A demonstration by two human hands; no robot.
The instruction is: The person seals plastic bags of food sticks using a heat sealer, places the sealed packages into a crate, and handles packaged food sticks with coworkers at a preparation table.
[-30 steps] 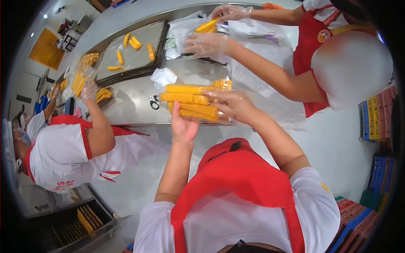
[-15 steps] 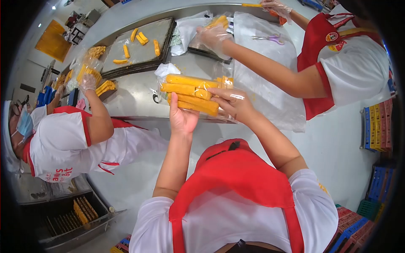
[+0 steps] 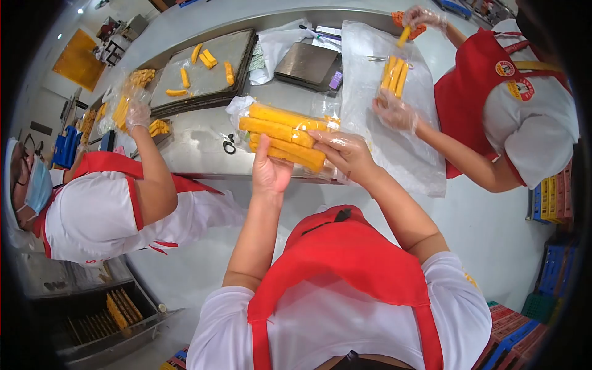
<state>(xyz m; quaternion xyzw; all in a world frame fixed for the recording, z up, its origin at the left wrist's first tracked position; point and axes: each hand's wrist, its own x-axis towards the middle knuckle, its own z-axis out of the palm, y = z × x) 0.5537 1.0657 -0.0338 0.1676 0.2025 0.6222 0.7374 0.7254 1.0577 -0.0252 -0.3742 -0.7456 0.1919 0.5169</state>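
A clear plastic bag of several yellow bread-like sticks (image 3: 280,129) is held up in front of me, over the front edge of the steel table. My left hand (image 3: 271,169), bare, supports it from below, with the thumb up against the sticks. On the bag's right side, my right hand (image 3: 348,153) in a clear glove has its fingers closed around the end, where loose plastic hangs. Beyond the left hand lie black-handled scissors (image 3: 229,144) on the table.
A baking tray (image 3: 213,86) with several sticks and a dark scale (image 3: 308,63) stand behind. A co-worker at right handles sticks over a white plastic sheet (image 3: 364,123); another at left (image 3: 98,203) holds bagged sticks. Stacked crates (image 3: 552,191) stand at right.
The right co-worker's arm has drawn back from the scale to the plastic sheet, with bagged sticks now in hand. My hands and bag shifted only slightly; the scissors are more exposed.
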